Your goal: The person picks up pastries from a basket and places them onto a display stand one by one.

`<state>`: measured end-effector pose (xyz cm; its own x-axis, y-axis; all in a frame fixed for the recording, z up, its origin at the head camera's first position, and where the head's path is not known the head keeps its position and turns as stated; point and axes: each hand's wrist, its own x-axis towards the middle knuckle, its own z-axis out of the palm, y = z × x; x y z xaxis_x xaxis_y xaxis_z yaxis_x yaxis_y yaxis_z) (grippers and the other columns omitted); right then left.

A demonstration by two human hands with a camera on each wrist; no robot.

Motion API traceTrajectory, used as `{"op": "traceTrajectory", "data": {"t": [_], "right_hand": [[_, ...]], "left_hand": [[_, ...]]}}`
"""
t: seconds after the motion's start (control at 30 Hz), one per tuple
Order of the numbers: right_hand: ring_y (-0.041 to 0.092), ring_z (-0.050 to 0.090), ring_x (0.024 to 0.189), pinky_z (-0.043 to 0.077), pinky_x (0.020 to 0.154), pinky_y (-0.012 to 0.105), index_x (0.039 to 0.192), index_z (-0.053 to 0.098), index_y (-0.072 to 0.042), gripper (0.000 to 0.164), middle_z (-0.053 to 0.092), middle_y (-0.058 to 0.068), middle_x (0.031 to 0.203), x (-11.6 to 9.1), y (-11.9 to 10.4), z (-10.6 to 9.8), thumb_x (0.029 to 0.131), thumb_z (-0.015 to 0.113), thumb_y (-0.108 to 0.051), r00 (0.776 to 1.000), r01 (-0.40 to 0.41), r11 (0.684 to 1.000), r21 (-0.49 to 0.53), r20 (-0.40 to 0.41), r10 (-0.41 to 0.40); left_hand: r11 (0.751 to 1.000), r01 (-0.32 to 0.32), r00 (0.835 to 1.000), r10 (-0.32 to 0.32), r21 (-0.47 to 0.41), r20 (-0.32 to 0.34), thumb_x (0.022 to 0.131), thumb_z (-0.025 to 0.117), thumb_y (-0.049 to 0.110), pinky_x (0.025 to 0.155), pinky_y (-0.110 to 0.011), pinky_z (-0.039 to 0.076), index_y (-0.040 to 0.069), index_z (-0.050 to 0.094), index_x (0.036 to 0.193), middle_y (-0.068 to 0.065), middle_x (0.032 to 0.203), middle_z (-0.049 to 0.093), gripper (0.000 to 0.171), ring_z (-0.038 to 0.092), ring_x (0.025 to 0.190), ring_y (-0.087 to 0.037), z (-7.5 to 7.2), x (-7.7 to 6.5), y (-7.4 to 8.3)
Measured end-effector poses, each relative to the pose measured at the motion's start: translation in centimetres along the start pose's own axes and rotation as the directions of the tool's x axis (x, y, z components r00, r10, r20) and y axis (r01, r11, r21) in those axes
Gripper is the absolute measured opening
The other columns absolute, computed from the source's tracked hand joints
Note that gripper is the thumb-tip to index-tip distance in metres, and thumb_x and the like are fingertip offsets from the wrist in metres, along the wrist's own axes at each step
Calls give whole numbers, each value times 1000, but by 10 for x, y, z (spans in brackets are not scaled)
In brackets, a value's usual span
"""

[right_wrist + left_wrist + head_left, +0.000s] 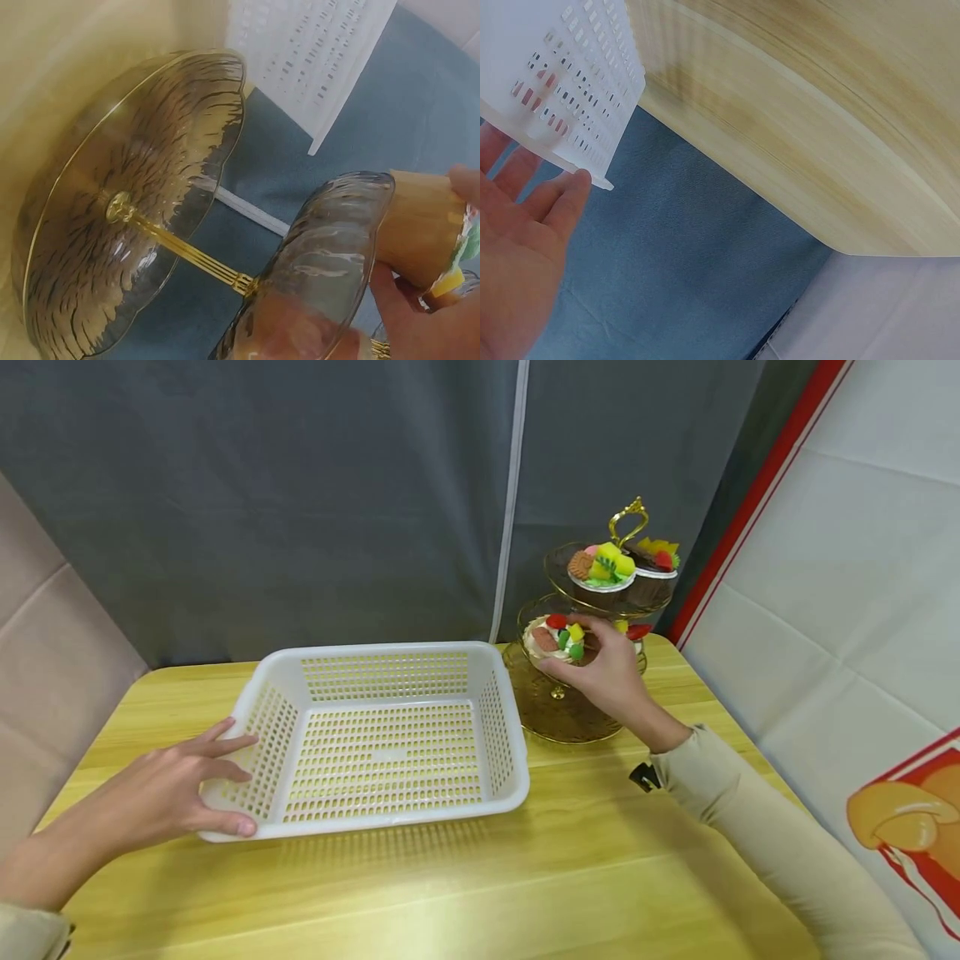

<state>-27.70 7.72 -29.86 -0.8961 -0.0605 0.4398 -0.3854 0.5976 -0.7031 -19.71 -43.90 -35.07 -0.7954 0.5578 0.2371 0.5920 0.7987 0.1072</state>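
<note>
A white plastic basket (375, 821) with perforated walls stands on the table. My left hand (176, 785) grips its left end, fingers over the rim and thumb at the near corner. In the left wrist view, fingers show through the holes of the basket wall (570, 82). My right hand (611, 672) pinches a toy cupcake (546, 641) topped with white cream and red, green and yellow pieces. This cupcake (416, 225) is at the middle tier of a gold-rimmed three-tier stand (573, 731); whether it touches the tier I cannot tell.
Two more toy cupcakes sit on the stand's top tier, one with yellow fruit and a biscuit (602, 568), one chocolate (652, 562). Another topping (637, 632) shows partly behind my right hand. A grey curtain (300, 510) hangs behind the wooden table (420, 893).
</note>
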Motion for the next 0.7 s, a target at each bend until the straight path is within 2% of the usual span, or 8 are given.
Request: {"op": "traceTrajectory", "data": {"t": [0.2,0.37,0.53,0.7], "right_hand": [[24,63,95,44,70,16,130,60,-2,66,64,13,119,-2,4,-3,75,88,-25,998,10,998,-62,-55,-13],[23,62,90,44,68,26,128,62,-3,66,65,14,117,-3,6,-1,73,89,-26,996,29,990,-136,-76,-40],[32,59,105,48,81,43,128,61,2,68,62,19,122,-4,7,3,72,90,-24,995,73,979,-191,-46,-83],[39,54,115,44,94,54,127,61,4,67,57,24,126,-5,10,5,72,90,-22,989,133,963,-235,-36,-145]], "left_hand": [[1000,7,1000,-7,5,1,60,82,67,59,-49,48,19,79,92,-8,133,63,57,49,130,-40,-1,-1,0],[1000,7,1000,-7,10,-3,60,82,68,59,-50,47,19,79,92,-8,133,63,58,49,129,-40,-2,-1,0],[1000,0,1000,0,11,-9,60,82,68,58,-50,47,18,79,91,-9,132,64,59,50,128,-40,-2,-1,2],[1000,-5,1000,5,14,-10,60,82,67,58,-48,48,18,79,91,-10,131,64,59,50,128,-41,-3,-1,3]]}}
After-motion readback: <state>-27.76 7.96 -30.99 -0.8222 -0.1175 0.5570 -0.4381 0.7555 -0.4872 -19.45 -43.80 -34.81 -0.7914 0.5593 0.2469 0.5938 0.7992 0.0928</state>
